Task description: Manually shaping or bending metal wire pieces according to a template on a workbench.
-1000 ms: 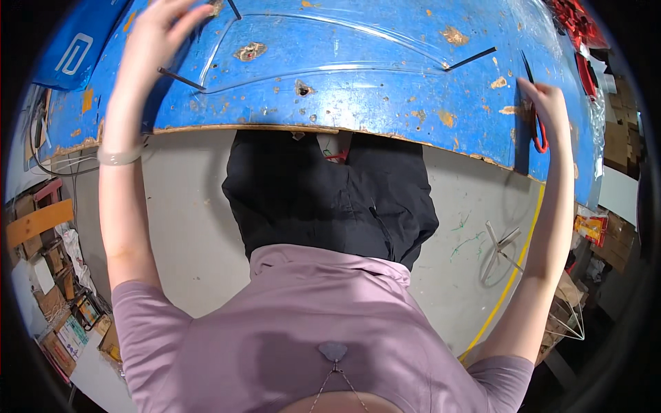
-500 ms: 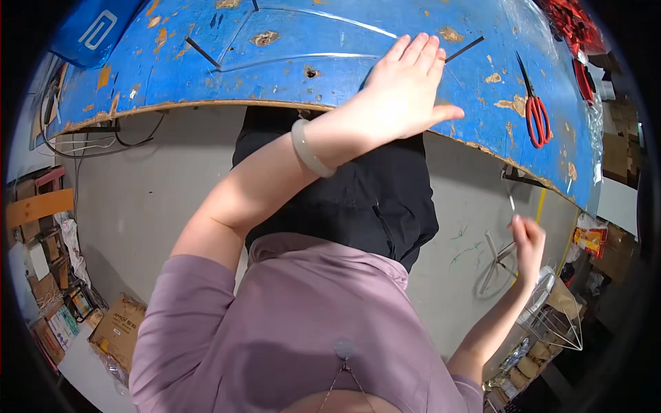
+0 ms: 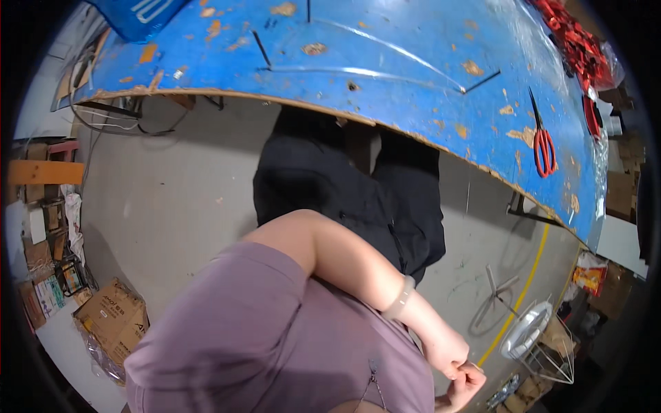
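Observation:
My left hand [image 3: 446, 352], a pale bangle at its wrist, is reached across my body to the lower right, its fingers curled closed. It meets my right hand [image 3: 465, 387], whose fingers are bent in a pinch. Whatever lies between them is too small or hidden to make out. On the blue table [image 3: 413, 103], a clear glossy strand [image 3: 344, 71] runs in a long narrow loop about three dark upright pins, one of them a right-hand pin [image 3: 482, 81]. A faint thin line [image 3: 469, 186] shows below the table edge.
Red-handled scissors [image 3: 542, 148] lie at the table's right, near red shiny material [image 3: 571, 41] and clear film. A blue bag [image 3: 141, 17] sits at the far left. Below right stand a wire reel frame [image 3: 530, 330] and a metal-legged stand [image 3: 492, 296]; a cardboard box [image 3: 113, 313] is lower left.
My left hand has left the table beside the right-hand pin and come down to my right hand. My right hand has moved down and inward. The view has shifted.

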### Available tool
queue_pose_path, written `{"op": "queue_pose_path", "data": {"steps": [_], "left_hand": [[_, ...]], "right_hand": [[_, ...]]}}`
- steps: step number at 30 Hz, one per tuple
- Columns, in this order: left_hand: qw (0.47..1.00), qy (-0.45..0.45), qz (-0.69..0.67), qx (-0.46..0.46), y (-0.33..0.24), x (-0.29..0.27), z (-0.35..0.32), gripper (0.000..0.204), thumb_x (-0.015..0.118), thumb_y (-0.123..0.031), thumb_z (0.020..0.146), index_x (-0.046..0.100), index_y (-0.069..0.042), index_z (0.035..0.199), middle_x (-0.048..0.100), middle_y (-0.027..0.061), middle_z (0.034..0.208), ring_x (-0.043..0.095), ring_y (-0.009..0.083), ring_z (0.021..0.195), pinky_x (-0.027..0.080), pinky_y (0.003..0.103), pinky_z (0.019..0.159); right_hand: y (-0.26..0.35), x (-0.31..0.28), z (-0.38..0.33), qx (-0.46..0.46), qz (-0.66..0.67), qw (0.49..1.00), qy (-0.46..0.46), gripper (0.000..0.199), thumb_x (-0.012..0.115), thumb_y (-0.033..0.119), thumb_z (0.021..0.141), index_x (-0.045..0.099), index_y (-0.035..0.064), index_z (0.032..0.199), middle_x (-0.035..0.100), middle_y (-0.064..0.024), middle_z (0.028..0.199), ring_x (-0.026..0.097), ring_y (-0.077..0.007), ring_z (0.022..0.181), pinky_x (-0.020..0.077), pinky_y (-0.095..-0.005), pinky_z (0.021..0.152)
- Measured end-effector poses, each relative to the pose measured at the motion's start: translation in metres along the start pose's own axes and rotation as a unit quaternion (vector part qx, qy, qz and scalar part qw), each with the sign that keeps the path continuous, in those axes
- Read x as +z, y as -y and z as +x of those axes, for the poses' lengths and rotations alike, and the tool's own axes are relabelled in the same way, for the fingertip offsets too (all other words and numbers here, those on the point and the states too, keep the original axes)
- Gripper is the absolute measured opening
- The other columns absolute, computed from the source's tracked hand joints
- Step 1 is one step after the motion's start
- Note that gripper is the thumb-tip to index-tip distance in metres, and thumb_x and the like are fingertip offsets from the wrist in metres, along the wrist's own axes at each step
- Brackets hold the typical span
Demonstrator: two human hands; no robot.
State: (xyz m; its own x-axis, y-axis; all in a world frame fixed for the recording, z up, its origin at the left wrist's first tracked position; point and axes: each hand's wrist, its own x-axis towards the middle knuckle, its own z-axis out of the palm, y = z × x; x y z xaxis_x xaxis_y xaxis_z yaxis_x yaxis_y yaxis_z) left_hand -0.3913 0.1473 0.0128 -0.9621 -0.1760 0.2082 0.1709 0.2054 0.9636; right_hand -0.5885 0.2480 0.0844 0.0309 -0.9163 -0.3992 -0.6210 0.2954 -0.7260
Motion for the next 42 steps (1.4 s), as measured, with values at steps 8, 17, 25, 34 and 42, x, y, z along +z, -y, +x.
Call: {"op": "queue_pose_path", "data": {"steps": [8,17,25,34,42], "left_hand": [[0.893,-0.312,-0.314,-0.078,-0.047,-0.103,-0.242,0.021,0.050,-0.015,0.082,0.053,0.000,0.067,0.045,-0.0020,0.059,0.031,0.0027,0.046,0.024,0.019,0.041],[0.787,-0.564,-0.248,0.027,-0.066,-0.159,-0.409,0.029,0.052,-0.026,0.085,0.047,0.002,0.079,0.026,-0.0070,0.051,0.022,0.0022,0.041,0.015,0.018,0.036],[0.682,-0.679,0.105,-0.253,-0.039,-0.259,-0.381,0.018,0.051,-0.021,0.085,0.058,-0.005,0.085,0.035,-0.0045,0.055,0.036,0.0069,0.045,0.030,0.021,0.040],[0.602,-0.441,0.594,-0.302,-0.060,-0.253,-0.363,0.018,0.059,-0.015,0.077,0.062,-0.010,0.095,0.054,0.0066,0.075,0.052,0.0160,0.066,0.043,0.027,0.053],[0.778,-0.453,0.434,0.006,-0.049,-0.173,-0.182,0.018,0.060,-0.013,0.074,0.061,-0.008,0.091,0.057,0.0073,0.076,0.055,0.0221,0.070,0.045,0.030,0.061]], "right_hand": [[0.062,-0.024,0.108,-0.134,-0.110,0.984,0.046,0.027,0.067,0.024,0.071,0.057,0.0007,0.061,0.053,-0.0012,0.056,0.044,-0.0096,0.049,0.0335,-0.0237,0.047],[0.208,0.008,0.279,-0.272,-0.125,0.953,0.047,0.025,0.058,0.022,0.079,0.060,-0.0006,0.069,0.049,0.0038,0.058,0.042,-0.0047,0.056,0.0309,-0.0206,0.049],[0.240,0.039,0.429,-0.277,-0.102,0.954,-0.048,0.028,0.058,0.023,0.078,0.059,-0.0028,0.067,0.043,0.0038,0.051,0.037,-0.0034,0.051,0.0280,-0.0217,0.047],[0.104,-0.020,0.371,-0.150,-0.230,0.947,-0.164,0.038,0.061,0.026,0.075,0.049,-0.0027,0.053,0.041,-0.0034,0.044,0.037,-0.0071,0.046,0.0288,-0.0264,0.044],[-0.025,-0.004,0.137,0.102,-0.140,0.976,-0.131,0.029,0.060,0.022,0.077,0.058,0.0005,0.058,0.043,0.0025,0.049,0.037,-0.0067,0.053,0.0277,-0.0241,0.048]]}}
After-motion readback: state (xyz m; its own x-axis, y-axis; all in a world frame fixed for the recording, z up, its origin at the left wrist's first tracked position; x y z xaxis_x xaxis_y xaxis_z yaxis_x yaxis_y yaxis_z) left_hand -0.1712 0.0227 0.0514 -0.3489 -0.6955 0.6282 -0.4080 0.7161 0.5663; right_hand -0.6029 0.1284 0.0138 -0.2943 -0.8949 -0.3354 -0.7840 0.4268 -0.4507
